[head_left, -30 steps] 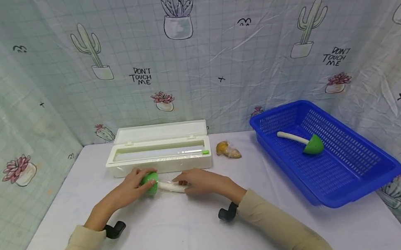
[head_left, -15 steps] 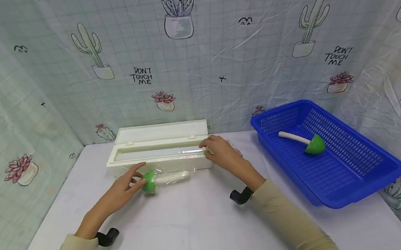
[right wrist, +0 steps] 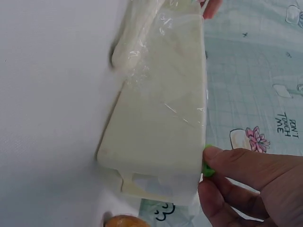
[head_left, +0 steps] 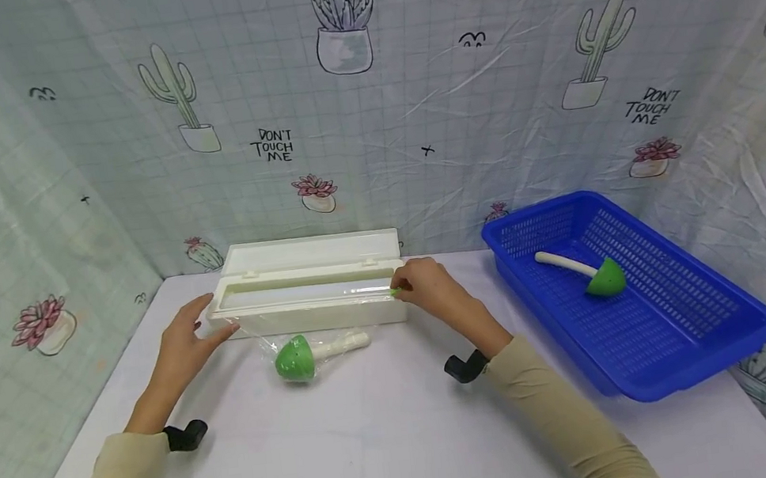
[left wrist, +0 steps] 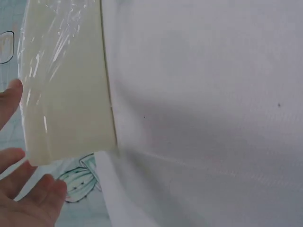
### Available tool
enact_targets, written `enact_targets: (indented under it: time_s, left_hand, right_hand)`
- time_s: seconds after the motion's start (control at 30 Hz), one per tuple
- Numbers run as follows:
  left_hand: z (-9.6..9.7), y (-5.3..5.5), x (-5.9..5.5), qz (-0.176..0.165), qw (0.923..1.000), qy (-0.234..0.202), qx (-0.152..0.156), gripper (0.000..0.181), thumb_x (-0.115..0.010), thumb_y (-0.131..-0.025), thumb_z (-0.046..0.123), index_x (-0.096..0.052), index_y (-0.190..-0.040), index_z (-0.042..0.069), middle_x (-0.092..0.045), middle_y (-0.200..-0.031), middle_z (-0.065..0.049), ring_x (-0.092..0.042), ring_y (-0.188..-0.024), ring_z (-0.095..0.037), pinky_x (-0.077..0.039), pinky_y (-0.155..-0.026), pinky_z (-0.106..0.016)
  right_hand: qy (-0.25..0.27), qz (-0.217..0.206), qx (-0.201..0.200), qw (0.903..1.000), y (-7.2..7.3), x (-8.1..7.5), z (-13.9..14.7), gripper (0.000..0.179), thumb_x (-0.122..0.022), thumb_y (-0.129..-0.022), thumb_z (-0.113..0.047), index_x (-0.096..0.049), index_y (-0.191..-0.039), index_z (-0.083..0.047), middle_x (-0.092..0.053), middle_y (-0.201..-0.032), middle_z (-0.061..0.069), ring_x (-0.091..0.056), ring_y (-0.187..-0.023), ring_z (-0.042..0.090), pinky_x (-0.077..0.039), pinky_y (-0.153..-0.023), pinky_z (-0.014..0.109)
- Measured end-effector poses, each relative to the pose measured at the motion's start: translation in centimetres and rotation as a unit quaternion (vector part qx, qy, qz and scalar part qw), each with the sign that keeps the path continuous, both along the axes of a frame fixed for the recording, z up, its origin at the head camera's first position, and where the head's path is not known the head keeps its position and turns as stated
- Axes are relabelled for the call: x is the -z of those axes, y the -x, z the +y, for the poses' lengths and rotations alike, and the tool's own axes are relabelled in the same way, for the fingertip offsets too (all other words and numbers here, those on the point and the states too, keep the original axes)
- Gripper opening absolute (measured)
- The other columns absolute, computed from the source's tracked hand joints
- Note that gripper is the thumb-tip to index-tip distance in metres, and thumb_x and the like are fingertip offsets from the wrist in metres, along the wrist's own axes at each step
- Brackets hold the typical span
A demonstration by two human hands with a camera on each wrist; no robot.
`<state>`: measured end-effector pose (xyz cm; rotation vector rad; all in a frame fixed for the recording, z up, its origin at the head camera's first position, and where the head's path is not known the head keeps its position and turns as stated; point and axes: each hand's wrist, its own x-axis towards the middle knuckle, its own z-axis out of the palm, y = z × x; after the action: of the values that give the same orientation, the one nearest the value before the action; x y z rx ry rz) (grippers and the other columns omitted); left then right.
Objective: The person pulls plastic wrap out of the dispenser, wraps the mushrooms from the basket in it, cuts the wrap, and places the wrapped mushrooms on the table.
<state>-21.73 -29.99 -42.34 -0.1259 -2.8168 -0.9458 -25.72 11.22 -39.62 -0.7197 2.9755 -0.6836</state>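
Observation:
A white cling film dispenser lies at the back of the table with its lid raised. My right hand pinches the small green cutter slider at the dispenser's right end between thumb and fingers. At the left end, my left hand has its fingers spread and relaxed; whether it touches the dispenser I cannot tell. Clear film drapes over the front face in both wrist views. Just in front lies a toy mushroom with a green cap and white stem, under clear film.
On the right, a blue plastic basket holds another green-capped toy mushroom. An orange rounded thing shows partly at the bottom of the right wrist view. A printed cloth hangs behind the table.
My right hand has gone from the mushroom's stem to the green slider. My left hand has let go of the mushroom's cap and moved left to the dispenser's end. The mushroom has turned slightly.

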Motion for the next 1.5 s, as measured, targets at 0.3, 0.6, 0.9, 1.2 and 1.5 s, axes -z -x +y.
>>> enact_targets:
  time_s: [0.3,0.6,0.9,1.2,1.5]
  left_hand:
    - [-0.3,0.8,0.9,0.007,0.999,-0.028,-0.033,0.079,-0.08,-0.089,0.037,-0.047,-0.148,-0.003,-0.049,-0.149,-0.024,-0.06,-0.122,-0.045,-0.052,-0.092,-0.047]
    - [0.5,1.5,1.5,0.101,0.9918,0.016,-0.076,0.068,-0.091,-0.077,0.027,-0.062,-0.129,-0.007,-0.063,-0.131,-0.018,-0.067,-0.084,-0.036,-0.038,-0.058,-0.016]
    - [0.1,1.9,2.1,0.11,0.9906,0.012,-0.08,0.066,-0.093,-0.072,0.028,-0.066,-0.124,-0.003,-0.068,-0.124,-0.014,-0.052,-0.067,-0.021,-0.032,-0.065,-0.026]
    - [-1.2,2.7,1.7,0.047,0.9974,-0.051,-0.019,0.071,-0.09,-0.079,0.033,-0.062,-0.135,0.0,-0.061,-0.137,-0.021,-0.063,-0.118,-0.041,-0.056,-0.08,-0.019]
    - [-2.0,2.7,2.3,-0.002,0.9978,-0.04,-0.053,0.081,-0.087,-0.08,0.041,-0.052,-0.147,0.009,-0.061,-0.134,-0.024,-0.069,-0.103,-0.034,-0.047,-0.064,-0.012]
  right_hand:
    - [0.016,-0.003,-0.025,0.9996,0.5,-0.2,0.0,0.008,-0.078,-0.091,-0.013,-0.079,-0.097,-0.008,-0.073,-0.089,0.002,-0.067,-0.081,0.014,-0.055,-0.072,0.026]
    - [-0.001,-0.022,-0.058,0.9981,1.5,-0.6,-1.3,0.007,-0.078,-0.091,-0.013,-0.079,-0.095,-0.007,-0.074,-0.088,0.002,-0.065,-0.077,0.013,-0.054,-0.069,0.025]
    - [-0.016,-0.053,-0.094,0.994,2.4,-1.2,-4.7,0.011,-0.075,-0.094,-0.013,-0.079,-0.1,-0.006,-0.076,-0.094,0.005,-0.069,-0.081,0.015,-0.056,-0.072,0.025]
    - [-0.015,-0.072,-0.082,0.994,2.6,-1.2,-4.7,0.013,-0.075,-0.094,-0.015,-0.078,-0.102,-0.006,-0.075,-0.097,0.005,-0.069,-0.084,0.015,-0.056,-0.073,0.025]
    - [-0.011,-0.073,-0.105,0.9917,2.8,-1.4,-5.0,0.011,-0.077,-0.091,-0.014,-0.079,-0.098,-0.005,-0.075,-0.093,0.005,-0.066,-0.079,0.014,-0.054,-0.069,0.023]
